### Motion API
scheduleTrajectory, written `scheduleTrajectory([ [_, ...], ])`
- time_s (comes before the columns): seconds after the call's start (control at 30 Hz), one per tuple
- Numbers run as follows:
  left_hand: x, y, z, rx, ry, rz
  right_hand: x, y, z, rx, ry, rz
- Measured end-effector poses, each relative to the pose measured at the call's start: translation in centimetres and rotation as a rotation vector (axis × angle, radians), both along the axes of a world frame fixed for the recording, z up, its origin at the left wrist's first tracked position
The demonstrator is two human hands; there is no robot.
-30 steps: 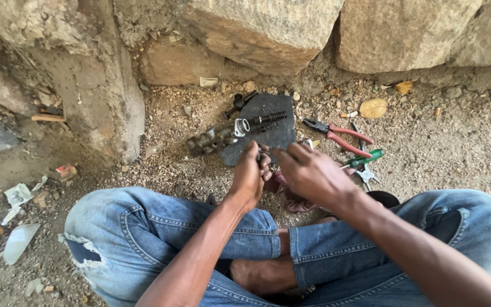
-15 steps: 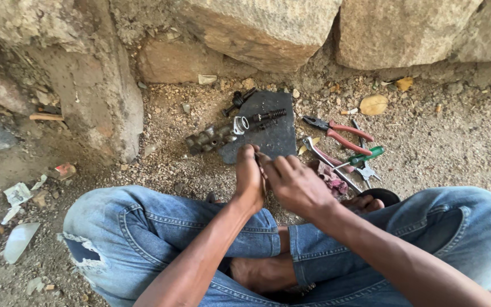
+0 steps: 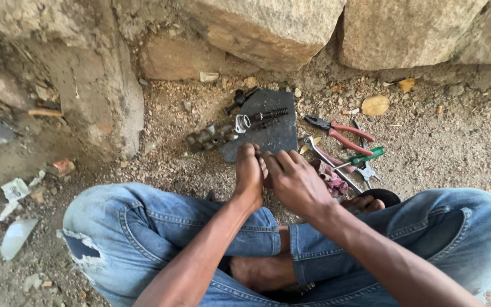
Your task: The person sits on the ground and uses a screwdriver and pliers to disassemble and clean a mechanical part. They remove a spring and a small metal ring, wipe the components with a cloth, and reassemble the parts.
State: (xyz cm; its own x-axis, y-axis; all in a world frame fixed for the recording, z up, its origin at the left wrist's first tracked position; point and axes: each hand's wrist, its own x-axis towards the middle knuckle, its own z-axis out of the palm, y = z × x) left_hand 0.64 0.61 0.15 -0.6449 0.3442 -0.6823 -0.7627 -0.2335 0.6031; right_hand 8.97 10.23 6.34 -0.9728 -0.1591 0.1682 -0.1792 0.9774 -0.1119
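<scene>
Both hands, left (image 3: 249,173) and right (image 3: 294,179), meet over the dark slab (image 3: 277,136); grip contents indiscernible; item's axis hidden.

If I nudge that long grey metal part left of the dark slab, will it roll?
The lumpy grey metal part probably feels heavy and rigid. Its knobbly outline and the gritty ground should resist rolling; likelier it drags or pivots.
</scene>
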Motion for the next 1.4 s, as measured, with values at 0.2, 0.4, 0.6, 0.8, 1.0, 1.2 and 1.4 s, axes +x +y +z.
scheduleTrajectory([
  [0.2, -1.6, -0.6, 0.7, 0.139, -0.215, 0.092, -1.1, -0.8, 0.4, -0.128, -0.035, -0.138],
  [0.4, -1.4, -0.7, -1.3, 0.049, 0.194, -0.127, -1.7, 0.5, 3.1, -0.382, -0.333, -0.295],
  [0.6, -1.1, -0.6, 1.3, 0.275, -0.104, 0.023, -0.7, -0.3, 1.7, -0.170, -0.128, -0.139],
  [0.8, -1.4, -1.0, 2.2, 0.221, -0.256, 0.040, -0.7, -0.2, 1.3, -0.126, -0.045, -0.086],
  [1.0, -1.1, -0.8, 0.1, 0.113, 0.089, -0.176, -0.8, 0.7, 2.3, -0.280, -0.190, -0.117],
  [1.2, -1.2, -0.8, 1.3, 0.358, -0.202, 0.009, -0.2, -0.6, 0.3, -0.040, -0.017, -0.076],
  [1.4, -1.5, -0.6, 1.0, 0.498, -0.248, 0.070, -0.3, -0.9, 0.1, -0.233, 0.045, -0.157],
])
